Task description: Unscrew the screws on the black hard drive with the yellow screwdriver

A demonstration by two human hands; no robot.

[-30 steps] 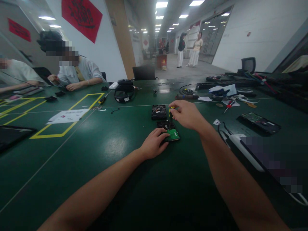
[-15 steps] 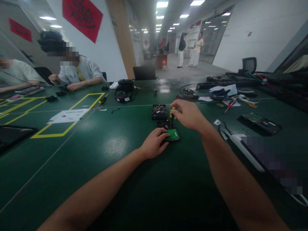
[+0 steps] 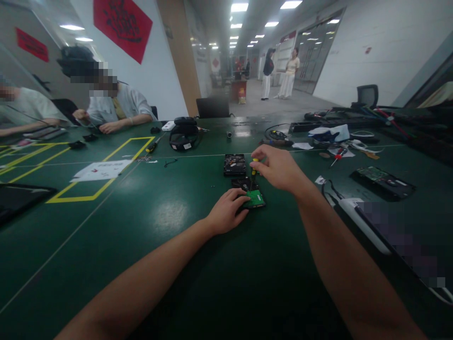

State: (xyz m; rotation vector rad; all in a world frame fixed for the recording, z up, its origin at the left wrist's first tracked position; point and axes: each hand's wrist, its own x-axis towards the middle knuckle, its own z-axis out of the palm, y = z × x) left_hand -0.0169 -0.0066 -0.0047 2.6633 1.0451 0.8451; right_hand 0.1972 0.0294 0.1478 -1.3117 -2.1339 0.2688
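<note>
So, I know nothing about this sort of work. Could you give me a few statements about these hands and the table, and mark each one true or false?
1. The left hand touches the green circuit board. True.
2. The right hand holds a yellow-and-black screwdriver. True.
3. The yellow-and-black screwdriver lies flat. False: it stands roughly upright in the right hand, tip downward.
4. Nothing with a red handle lies on the table. False: a red-handled tool lies there, to the right of the hands.
5. A white sheet of paper lies across the yellow outline. True.
</note>
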